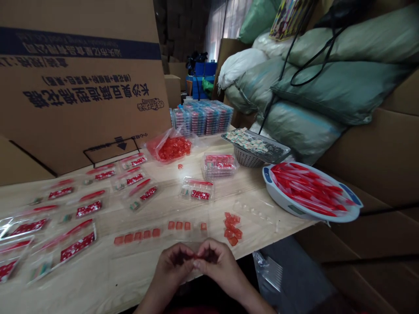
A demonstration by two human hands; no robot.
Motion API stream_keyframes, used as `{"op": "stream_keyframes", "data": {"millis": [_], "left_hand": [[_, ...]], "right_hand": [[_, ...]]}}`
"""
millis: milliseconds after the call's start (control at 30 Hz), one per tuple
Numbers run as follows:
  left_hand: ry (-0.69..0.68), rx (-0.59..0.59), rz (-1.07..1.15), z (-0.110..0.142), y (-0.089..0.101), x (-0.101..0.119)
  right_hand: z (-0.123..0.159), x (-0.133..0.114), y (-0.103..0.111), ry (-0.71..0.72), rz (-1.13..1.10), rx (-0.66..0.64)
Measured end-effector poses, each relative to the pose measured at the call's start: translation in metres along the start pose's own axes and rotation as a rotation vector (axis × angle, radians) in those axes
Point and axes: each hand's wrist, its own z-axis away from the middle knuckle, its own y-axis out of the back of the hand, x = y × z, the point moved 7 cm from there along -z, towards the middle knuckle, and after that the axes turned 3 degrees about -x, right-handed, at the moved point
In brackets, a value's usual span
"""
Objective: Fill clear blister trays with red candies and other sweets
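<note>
Close to the table's front edge, my left hand point(174, 267) and my right hand point(216, 261) meet with fingertips pinched together. Between them is a small red piece point(196, 257), mostly hidden by the fingers. Just beyond lies a clear plastic strip tray point(194, 236) with several translucent red squares point(138, 236) set in its row of pockets. To the right of my hands is a small loose pile of the same red squares point(232, 229). A second clear tray point(257, 212) lies behind that pile.
Filled clear packs point(78, 247) cover the left side; one pack point(197, 190) lies mid-table before a stack point(221, 165). A bag of red pieces point(173, 148), a metal tray point(276, 150) on a basket, and a basin point(266, 176) of red tubes stand farther back. A carton point(81, 117) rises left.
</note>
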Motion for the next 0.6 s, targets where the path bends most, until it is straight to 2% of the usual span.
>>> {"op": "stream_keyframes", "data": {"millis": [100,200,300,367,500,567,600], "left_hand": [[-0.317,0.095,-0.589,-0.008,0.018,0.038],[-0.433,0.081,-0.976,-0.016,0.019,0.049],[-0.475,0.023,-1.065,-0.017,0.015,0.046],[-0.499,-0.001,-1.061,-0.014,0.014,0.044],[-0.529,0.060,-1.077,-0.020,0.027,0.049],[-0.548,0.073,-1.101,-0.039,0.034,0.057],[-0.543,0.040,-1.116,-0.053,0.034,0.061]], "right_hand": [[-0.026,-0.031,0.012,0.246,0.471,-0.006],[-0.053,-0.036,0.004,0.374,0.905,-0.139],[-0.068,-0.027,-0.006,0.365,1.088,-0.229],[-0.065,-0.026,-0.008,0.343,1.102,-0.216],[-0.034,-0.027,-0.003,0.357,1.054,-0.110],[-0.014,-0.019,-0.001,0.360,1.061,-0.067],[-0.006,-0.012,-0.001,0.358,1.070,-0.056]]}}
